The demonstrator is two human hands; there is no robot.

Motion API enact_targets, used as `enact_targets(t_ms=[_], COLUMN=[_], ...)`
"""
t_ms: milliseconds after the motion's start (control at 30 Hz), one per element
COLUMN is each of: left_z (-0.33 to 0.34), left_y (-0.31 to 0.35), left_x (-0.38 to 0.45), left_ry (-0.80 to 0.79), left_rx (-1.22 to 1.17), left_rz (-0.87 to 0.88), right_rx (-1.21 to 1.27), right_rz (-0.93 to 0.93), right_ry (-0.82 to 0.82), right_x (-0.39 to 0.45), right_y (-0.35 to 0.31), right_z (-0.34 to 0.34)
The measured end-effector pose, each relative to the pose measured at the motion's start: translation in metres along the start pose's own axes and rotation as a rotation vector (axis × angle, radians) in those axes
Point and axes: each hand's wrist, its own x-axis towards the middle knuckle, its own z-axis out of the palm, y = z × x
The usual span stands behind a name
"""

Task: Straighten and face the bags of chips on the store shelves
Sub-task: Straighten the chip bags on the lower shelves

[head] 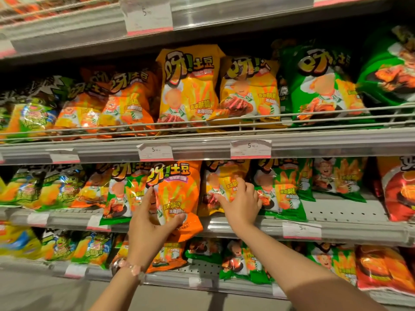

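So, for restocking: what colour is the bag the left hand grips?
Orange bag, gripped by the left hand; the head view shows it.

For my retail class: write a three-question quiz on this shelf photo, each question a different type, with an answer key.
1. True or false: the left hand grips the orange chip bag that overhangs the shelf edge.
2. Multiple choice: the right hand rests on which bag? A) a red bag B) the yellow chip bag C) a blue bag
3. Fill in: on the left wrist sits a pink ____.

Key: 1 true; 2 B; 3 bracelet.
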Motion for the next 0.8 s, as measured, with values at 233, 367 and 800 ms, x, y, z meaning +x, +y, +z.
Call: enact_targets(t_ms=[233,367,800], left_z=[0.009,0.013,0.021], left_y=[-0.009,-0.011,-0.018], left_x=[0.014,0.017,0.030], left_ry=[-0.013,-0.009,-0.047], left_rx=[-0.072,-0.126,-0.226], left_rz=[0.026,0.008,-0.023], right_rx=[-0.075,-0.064,0.716], right_rz=[0.037,0.064,-0.076], right_ry=[-0.104,-0.200,-0.596], right_x=[0.009,0.008,-0.036], right_y=[0.004,-0.004,-0.062], right_z=[0.008,-0.005,-0.015])
